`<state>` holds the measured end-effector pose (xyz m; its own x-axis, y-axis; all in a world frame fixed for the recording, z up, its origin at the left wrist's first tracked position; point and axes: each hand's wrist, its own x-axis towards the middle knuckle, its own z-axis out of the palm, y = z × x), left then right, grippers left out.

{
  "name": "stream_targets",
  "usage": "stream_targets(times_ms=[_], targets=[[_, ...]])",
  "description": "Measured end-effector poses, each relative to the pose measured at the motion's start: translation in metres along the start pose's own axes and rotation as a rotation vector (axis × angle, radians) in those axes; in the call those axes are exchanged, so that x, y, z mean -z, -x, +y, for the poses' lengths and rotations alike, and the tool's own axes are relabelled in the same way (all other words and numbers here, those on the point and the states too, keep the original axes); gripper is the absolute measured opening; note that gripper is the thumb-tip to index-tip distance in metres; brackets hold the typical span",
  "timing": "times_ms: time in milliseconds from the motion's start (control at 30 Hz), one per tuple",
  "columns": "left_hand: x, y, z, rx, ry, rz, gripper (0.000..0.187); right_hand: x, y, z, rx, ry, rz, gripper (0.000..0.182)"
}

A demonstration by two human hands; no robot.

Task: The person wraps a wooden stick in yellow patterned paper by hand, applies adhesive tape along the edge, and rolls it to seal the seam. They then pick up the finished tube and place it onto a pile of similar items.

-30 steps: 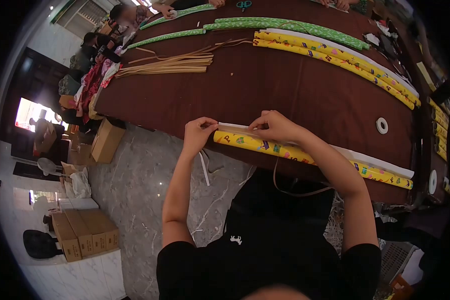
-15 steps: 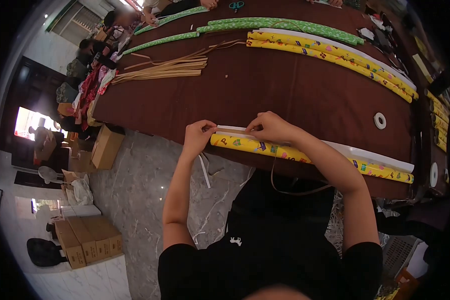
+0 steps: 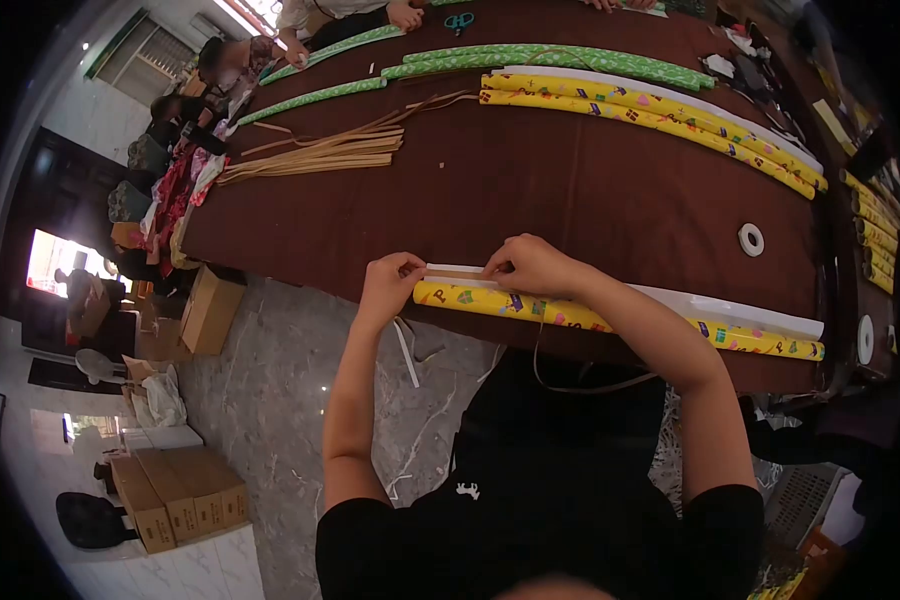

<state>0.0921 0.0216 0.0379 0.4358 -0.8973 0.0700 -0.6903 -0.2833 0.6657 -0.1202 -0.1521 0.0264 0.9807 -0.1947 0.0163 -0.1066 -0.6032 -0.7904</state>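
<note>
A roll of yellow patterned wrapping paper (image 3: 470, 297) lies along the near table edge, its white underside showing as a flap behind it. My left hand (image 3: 388, 285) pinches at the roll's left end. Farther right, my right hand (image 3: 537, 266) is closed with its fingertips on the flap. A narrow brown strip (image 3: 458, 275) runs between the two hands along the white edge, both hands gripping it. What looks like the same strip's tail (image 3: 595, 390) loops down below the roll past the table edge.
More yellow rolls (image 3: 650, 120) and green rolls (image 3: 540, 55) lie across the table's far side, near a bundle of brown strips (image 3: 315, 158). A tape roll (image 3: 751, 240) sits at right. Co-workers' hands (image 3: 404, 16) show at the far edge. Cardboard boxes (image 3: 210, 310) stand on the floor.
The whole view has shifted slightly. Both hands keep about the same place on the yellow roll, with the strip still between them.
</note>
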Motion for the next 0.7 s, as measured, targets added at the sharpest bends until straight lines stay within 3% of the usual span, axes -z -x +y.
stream_targets(times_ms=[500, 600, 667, 700], targets=[[0.005, -0.009, 0.004, -0.099, -0.111, -0.076, 0.014, -0.002, -0.001, 0.0, -0.021, 0.065, 0.008, 0.023], [0.007, -0.008, 0.01, -0.094, -0.222, -0.064, 0.013, -0.002, -0.001, 0.001, 0.0, 0.078, 0.024, 0.022], [0.008, -0.004, 0.023, -0.165, -0.559, 0.082, 0.013, -0.002, -0.002, 0.0, -0.016, 0.057, 0.009, 0.022], [0.004, -0.001, 0.025, -0.167, -0.563, 0.08, 0.013, -0.002, -0.002, 0.001, -0.016, 0.054, 0.013, 0.022]])
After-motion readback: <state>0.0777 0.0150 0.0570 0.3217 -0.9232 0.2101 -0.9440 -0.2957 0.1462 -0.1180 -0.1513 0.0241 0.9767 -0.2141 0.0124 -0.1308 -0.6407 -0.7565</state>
